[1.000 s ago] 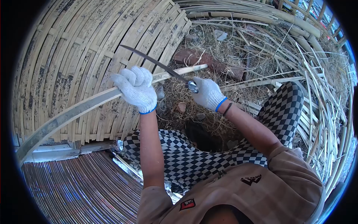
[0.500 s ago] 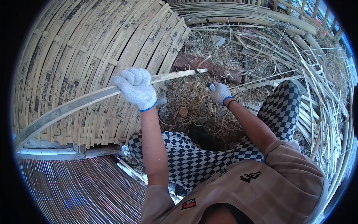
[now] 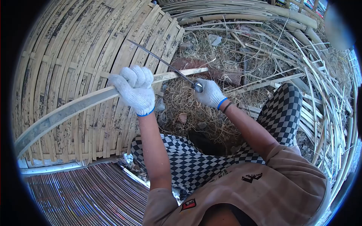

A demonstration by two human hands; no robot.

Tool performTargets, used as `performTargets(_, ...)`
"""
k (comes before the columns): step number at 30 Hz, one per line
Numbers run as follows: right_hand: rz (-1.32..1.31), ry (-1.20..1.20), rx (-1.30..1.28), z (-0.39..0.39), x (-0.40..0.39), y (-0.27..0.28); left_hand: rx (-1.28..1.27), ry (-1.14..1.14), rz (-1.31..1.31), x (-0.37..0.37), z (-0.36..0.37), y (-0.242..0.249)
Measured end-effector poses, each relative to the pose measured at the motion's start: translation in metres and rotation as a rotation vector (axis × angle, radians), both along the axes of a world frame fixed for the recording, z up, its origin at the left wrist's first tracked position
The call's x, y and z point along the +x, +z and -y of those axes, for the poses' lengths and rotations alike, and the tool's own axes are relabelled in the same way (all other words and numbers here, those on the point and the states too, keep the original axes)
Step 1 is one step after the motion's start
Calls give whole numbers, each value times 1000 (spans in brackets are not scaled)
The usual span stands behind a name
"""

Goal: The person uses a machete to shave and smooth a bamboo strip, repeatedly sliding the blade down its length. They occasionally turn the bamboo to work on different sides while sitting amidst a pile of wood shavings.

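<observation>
My left hand (image 3: 134, 89), in a white knit glove with a blue cuff, is closed around a long bamboo strip (image 3: 71, 109). The strip curves from the lower left, and its cut end shows just past my fist. In a matching glove, my right hand (image 3: 209, 92) grips the handle of a long, thin-bladed knife (image 3: 160, 59). Its dark blade points up and left, crossing the strip near that end in this view. Behind the strip's end lies a reddish brick (image 3: 230, 74) among pale curled shavings (image 3: 181, 96).
A woven bamboo panel (image 3: 75, 49) fills the left side, above a ribbed sheet (image 3: 86, 192). Split bamboo strips (image 3: 315, 101) are piled along the right, and thicker bamboo poles (image 3: 226, 19) lie at the back. My bent legs in checkered trousers (image 3: 281, 105) border the shavings.
My right hand has moved left and slightly up, closer to my left hand. The knife blade now reaches up and left over the strip. My left hand keeps its hold.
</observation>
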State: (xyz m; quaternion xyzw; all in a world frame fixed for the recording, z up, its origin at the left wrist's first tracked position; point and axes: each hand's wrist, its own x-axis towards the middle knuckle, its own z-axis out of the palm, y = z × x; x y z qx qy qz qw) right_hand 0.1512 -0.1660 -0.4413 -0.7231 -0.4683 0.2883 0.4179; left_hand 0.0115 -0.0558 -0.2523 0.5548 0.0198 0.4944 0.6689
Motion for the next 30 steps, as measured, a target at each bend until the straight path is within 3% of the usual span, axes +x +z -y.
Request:
performTargets(1, -106, -49, -87, 3, 4, -6, 7, -4, -6, 2, 1, -1)
performTargets(2, -36, -129, -142, -3, 9, -51, 13, -6, -12, 2, 2, -1)
performTargets(3, -4, 13, -340, -9, 29, -112, 17, -4, -17, 1, 3, -1)
performTargets(5, -33, 51, -491, -9, 39, -141, 28, -5, -25, 1, 3, 0)
performTargets(7, -145, -171, -396, -6, 33, -101, 24, 22, -24, 2, 3, 2)
performTargets(12, 28, -84, 30, -5, 3, -9, 26, 12, -14, 8, 4, 2)
performTargets(15, 5, -74, 55, 2, -1, 14, 17, -8, -6, 10, 3, 3)
performTargets(16, -10, -118, -19, 4, 0, 3, 9, 2, -5, 10, 5, 3)
performTargets(19, -31, -193, -279, 8, 24, -108, -15, -22, 28, 1, 2, 0)
performTargets(22, 363, -12, -367, 1, 42, -153, -28, -1, 51, -6, -5, -4)
performTargets(25, 291, -46, -198, -17, 21, -113, -10, 55, 35, -6, -6, -3)
performTargets(27, 56, -57, -125, -1, 11, -20, -6, 77, 33, -2, -6, -1)
performTargets(30, 122, -44, 49, -1, -6, 4, -30, 92, 32, 0, -7, 2)
